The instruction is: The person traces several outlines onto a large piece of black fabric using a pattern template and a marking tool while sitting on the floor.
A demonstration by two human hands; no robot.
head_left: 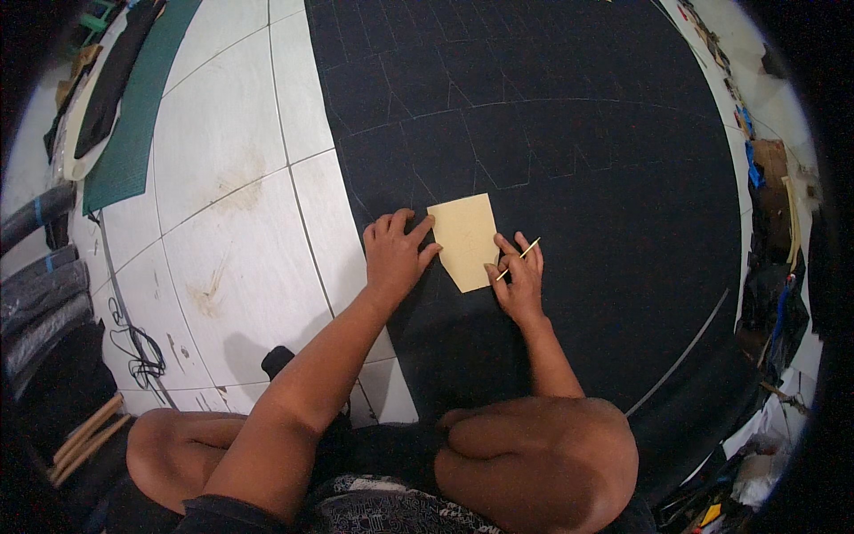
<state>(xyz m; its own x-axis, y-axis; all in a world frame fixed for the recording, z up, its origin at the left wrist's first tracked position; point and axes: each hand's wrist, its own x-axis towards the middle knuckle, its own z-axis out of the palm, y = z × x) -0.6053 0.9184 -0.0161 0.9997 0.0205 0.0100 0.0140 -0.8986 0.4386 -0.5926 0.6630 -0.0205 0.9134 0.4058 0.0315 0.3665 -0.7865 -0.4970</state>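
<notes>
1. Centrally in the frame, a yellow card [465, 242] lies flat on dark cloth [623, 222], its lower end narrowing on slanted sides.
2. Just left of centre, the left hand [398, 254] is spread, palm down, with its index finger and thumb at the card's left edge and its other fingers on the cloth; it grips nothing.
3. Right of centre, the right hand [521, 287] holds a thin pale stick [529, 247] slantwise among its bent fingers, while its thumb and index fingertip meet the card's right edge.
4. Across the upper middle, fine pale lines [463, 109] mark the cloth in long curves and angular shapes.
5. At left, white floor tiles [222, 267] show brownish smudges; a green mat [124, 169] lies at upper left, and a tangled black cord [138, 347] at lower left.
</notes>
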